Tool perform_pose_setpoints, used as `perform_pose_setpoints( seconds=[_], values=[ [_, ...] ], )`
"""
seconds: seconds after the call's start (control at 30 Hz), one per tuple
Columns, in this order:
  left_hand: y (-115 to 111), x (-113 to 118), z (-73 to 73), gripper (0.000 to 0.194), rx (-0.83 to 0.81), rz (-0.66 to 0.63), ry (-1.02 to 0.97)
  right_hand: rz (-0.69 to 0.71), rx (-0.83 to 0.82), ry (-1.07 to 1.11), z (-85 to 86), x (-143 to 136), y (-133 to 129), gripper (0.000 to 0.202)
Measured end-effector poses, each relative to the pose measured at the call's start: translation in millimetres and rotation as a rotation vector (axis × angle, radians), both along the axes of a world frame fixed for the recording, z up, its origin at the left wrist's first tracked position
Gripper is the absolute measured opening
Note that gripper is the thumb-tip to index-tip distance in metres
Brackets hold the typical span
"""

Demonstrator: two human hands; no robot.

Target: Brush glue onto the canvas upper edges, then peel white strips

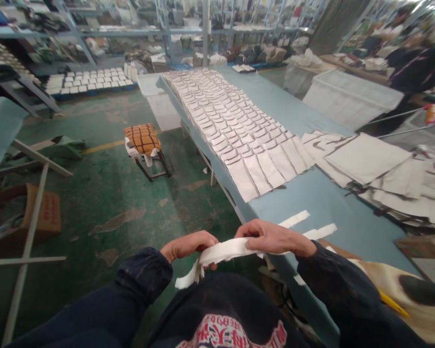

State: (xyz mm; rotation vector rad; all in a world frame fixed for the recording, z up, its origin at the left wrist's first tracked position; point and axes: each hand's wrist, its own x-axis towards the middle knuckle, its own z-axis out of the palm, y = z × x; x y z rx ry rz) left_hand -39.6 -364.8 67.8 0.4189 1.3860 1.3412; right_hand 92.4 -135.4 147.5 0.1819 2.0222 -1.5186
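Observation:
A bundle of white fabric strips [224, 250] is stretched between my two hands, just above my lap and beside the table's edge. My left hand [192, 245] is closed round the strips near their left part, and a loose end hangs down to the left of it. My right hand [271, 237] pinches the strips at their right part, thumb and fingers together. More white strips [321, 232] lie on the blue table [293, 193] just beyond my right hand.
Overlapping rows of white pieces with dark edges [239, 125] cover the table's far part. A pile of white fabric [369, 159] lies at the right. A stool with an orange cushion [143, 140] stands on the floor. At the upper right is a person in dark clothes [416, 67].

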Motion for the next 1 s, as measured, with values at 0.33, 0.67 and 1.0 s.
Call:
perform_pose_setpoints(
  seconds=[0.33, 0.67, 1.0],
  values=[
    [-45, -43, 6.7, 0.031, -0.084, -0.407, -0.187, -0.054, -0.043, -0.072, -15.4, -3, 2, 0.023],
    [-93, -58, 9.1, 0.027, -0.146, -0.475, -0.220, -0.099, -0.110, -0.085, -40.4, 3, 1, 0.030],
    [-103, -64, 3.1, 0.022, -0.257, -0.253, -0.085, -0.207, -0.246, -0.025, -41.3, 14, -18, 0.041]
  ],
)
